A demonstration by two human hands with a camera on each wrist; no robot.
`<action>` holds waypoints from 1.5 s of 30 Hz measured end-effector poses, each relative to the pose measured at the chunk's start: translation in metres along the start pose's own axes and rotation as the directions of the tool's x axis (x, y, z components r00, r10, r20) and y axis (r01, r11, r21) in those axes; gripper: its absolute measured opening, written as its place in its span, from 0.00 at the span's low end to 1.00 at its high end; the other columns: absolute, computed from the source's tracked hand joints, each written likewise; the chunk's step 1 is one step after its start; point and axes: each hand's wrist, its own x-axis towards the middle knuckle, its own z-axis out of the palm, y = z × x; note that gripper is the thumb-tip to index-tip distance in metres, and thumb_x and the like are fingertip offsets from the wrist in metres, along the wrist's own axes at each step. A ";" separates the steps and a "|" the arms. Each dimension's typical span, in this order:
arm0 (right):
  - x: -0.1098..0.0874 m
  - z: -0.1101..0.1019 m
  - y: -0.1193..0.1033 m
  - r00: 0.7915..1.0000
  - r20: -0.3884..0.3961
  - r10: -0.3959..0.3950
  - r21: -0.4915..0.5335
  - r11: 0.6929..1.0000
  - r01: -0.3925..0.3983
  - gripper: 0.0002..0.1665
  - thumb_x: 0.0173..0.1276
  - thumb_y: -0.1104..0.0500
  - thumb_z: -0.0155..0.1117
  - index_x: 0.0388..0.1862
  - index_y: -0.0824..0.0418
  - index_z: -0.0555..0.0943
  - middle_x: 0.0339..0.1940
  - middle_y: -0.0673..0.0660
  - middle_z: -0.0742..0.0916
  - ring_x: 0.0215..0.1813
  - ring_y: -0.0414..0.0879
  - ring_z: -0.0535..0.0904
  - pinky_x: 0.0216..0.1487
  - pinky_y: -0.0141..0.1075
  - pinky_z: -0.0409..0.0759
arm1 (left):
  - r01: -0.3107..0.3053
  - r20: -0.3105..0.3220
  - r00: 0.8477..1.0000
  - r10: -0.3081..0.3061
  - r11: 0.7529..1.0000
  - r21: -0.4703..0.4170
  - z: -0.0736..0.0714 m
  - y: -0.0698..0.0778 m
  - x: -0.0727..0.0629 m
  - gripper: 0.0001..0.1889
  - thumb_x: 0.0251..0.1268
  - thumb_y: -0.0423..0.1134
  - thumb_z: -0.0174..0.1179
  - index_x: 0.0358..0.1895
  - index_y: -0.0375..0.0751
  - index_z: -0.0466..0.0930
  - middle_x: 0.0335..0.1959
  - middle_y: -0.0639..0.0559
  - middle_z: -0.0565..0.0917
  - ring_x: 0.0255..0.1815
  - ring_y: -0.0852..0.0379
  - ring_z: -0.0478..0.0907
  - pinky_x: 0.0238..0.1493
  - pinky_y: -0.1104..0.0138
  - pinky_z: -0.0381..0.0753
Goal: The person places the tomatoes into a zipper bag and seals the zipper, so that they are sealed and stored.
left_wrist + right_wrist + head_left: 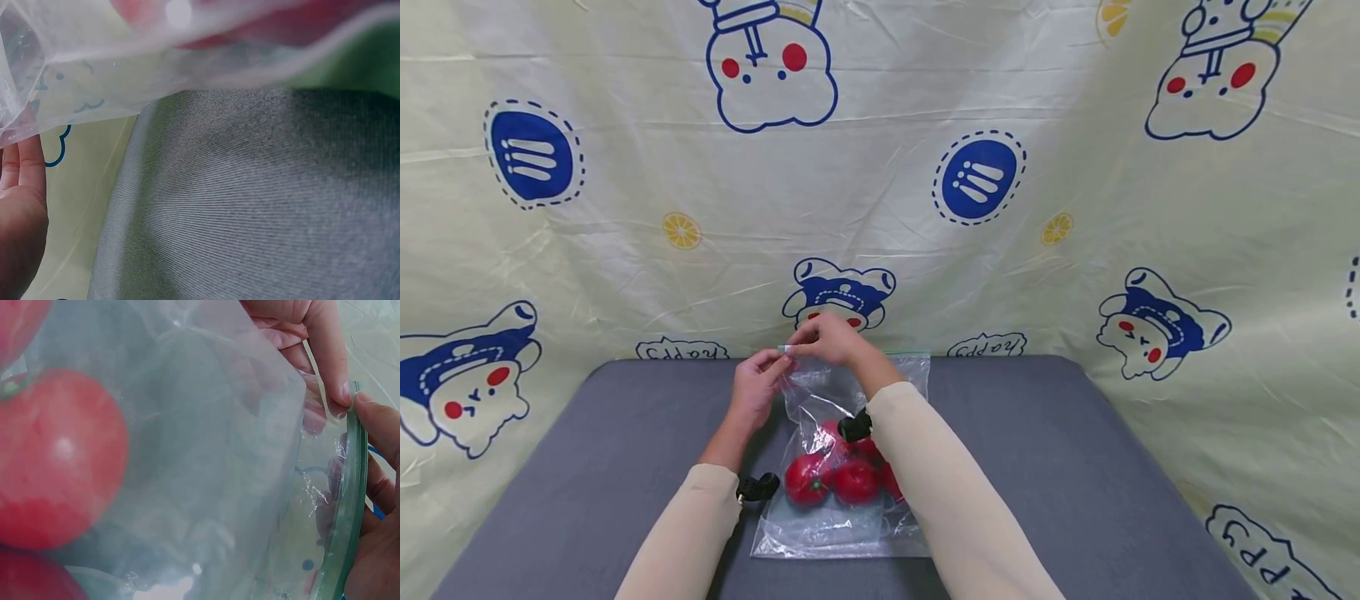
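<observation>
A clear zip bag [820, 533] lies on the grey table with several red tomatoes [856, 482] inside. Its green zip strip [355, 500] runs along the far edge. My left hand [754, 390] pinches the bag's top left corner, thumb and index finger at the end of the strip. Right beside it, my right hand [831, 340] pinches the same strip between thumb and fingers. The right wrist view shows both hands meeting at the strip's end, with a large tomato [62, 459] close by under the plastic. In the left wrist view, only part of the left hand [22, 212] shows.
The grey table [1045, 483] extends to both sides of the bag. Behind it hangs a pale printed cloth [880, 183] with cartoon bears and orange slices. Small black devices [758, 487] sit at both wrists, and the right sleeve [947, 475] covers part of the bag.
</observation>
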 end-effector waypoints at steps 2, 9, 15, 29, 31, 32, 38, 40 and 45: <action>-0.001 0.000 0.000 1.000 0.001 0.007 0.009 1.000 -0.007 0.08 0.69 0.54 0.72 0.44 0.54 0.91 0.41 0.50 0.90 0.44 0.44 0.80 0.46 0.33 0.82 | -0.003 0.001 1.000 0.003 1.000 0.000 0.000 0.000 0.000 0.12 0.73 0.30 0.61 0.32 0.51 0.85 0.29 0.60 0.89 0.35 0.64 0.87 0.39 0.72 0.87; -0.003 0.000 0.001 1.000 -0.008 0.004 0.006 1.000 -0.004 0.08 0.70 0.54 0.72 0.44 0.54 0.91 0.41 0.50 0.90 0.43 0.45 0.79 0.46 0.33 0.81 | -0.009 0.013 1.000 0.009 1.000 -0.019 -0.001 -0.002 0.001 0.11 0.74 0.30 0.60 0.33 0.50 0.85 0.28 0.59 0.89 0.35 0.64 0.87 0.38 0.71 0.86; -0.004 0.000 0.004 1.000 -0.002 0.000 0.023 1.000 0.000 0.08 0.70 0.55 0.72 0.44 0.55 0.91 0.40 0.50 0.90 0.42 0.44 0.79 0.43 0.31 0.80 | -0.005 0.020 1.000 0.005 1.000 -0.010 -0.001 -0.004 0.000 0.11 0.74 0.32 0.61 0.33 0.53 0.86 0.30 0.59 0.89 0.35 0.64 0.87 0.39 0.72 0.87; -0.006 -0.002 0.010 1.000 -0.009 -0.014 0.017 1.000 0.014 0.09 0.70 0.54 0.71 0.45 0.54 0.91 0.42 0.50 0.91 0.45 0.44 0.82 0.47 0.32 0.82 | 0.001 0.010 1.000 -0.001 1.000 -0.030 0.003 -0.003 -0.001 0.09 0.73 0.33 0.62 0.34 0.51 0.86 0.30 0.57 0.90 0.34 0.62 0.88 0.37 0.71 0.86; -0.007 -0.002 0.010 1.000 -0.011 -0.013 0.021 1.000 0.013 0.09 0.70 0.53 0.71 0.45 0.54 0.91 0.42 0.50 0.91 0.44 0.44 0.82 0.47 0.32 0.82 | 0.002 0.011 1.000 -0.001 0.999 -0.035 0.003 -0.003 -0.001 0.09 0.73 0.34 0.62 0.34 0.51 0.86 0.30 0.57 0.90 0.34 0.62 0.88 0.38 0.71 0.87; -0.007 -0.002 0.010 1.000 -0.012 -0.016 0.022 1.000 0.016 0.09 0.70 0.53 0.71 0.46 0.54 0.91 0.42 0.50 0.91 0.44 0.44 0.82 0.46 0.32 0.82 | 0.002 0.012 1.000 -0.001 0.999 -0.041 0.003 -0.003 -0.001 0.09 0.73 0.34 0.62 0.34 0.51 0.86 0.30 0.57 0.90 0.34 0.62 0.88 0.38 0.71 0.87; -0.011 -0.004 0.011 0.999 -0.020 -0.030 0.018 0.999 0.030 0.09 0.70 0.54 0.72 0.46 0.55 0.91 0.42 0.51 0.91 0.44 0.44 0.81 0.46 0.32 0.82 | -0.009 0.019 1.000 0.010 0.998 -0.054 0.003 -0.003 -0.002 0.09 0.73 0.33 0.63 0.33 0.51 0.86 0.30 0.57 0.90 0.34 0.62 0.89 0.38 0.71 0.87; -0.012 -0.004 0.011 0.999 -0.025 -0.031 0.015 0.999 0.031 0.09 0.70 0.54 0.72 0.45 0.55 0.91 0.42 0.51 0.90 0.44 0.44 0.81 0.46 0.32 0.82 | -0.015 0.021 1.000 0.016 0.999 -0.049 0.003 -0.003 -0.002 0.09 0.73 0.33 0.62 0.34 0.51 0.86 0.30 0.57 0.90 0.34 0.62 0.89 0.38 0.71 0.87; -0.013 -0.005 0.016 0.999 -0.034 -0.035 0.017 0.999 0.036 0.10 0.70 0.52 0.72 0.45 0.54 0.91 0.42 0.51 0.90 0.43 0.44 0.82 0.46 0.32 0.83 | -0.023 0.024 0.999 0.024 0.999 -0.038 0.003 -0.003 -0.003 0.08 0.73 0.33 0.62 0.35 0.50 0.86 0.30 0.57 0.90 0.34 0.62 0.89 0.38 0.70 0.87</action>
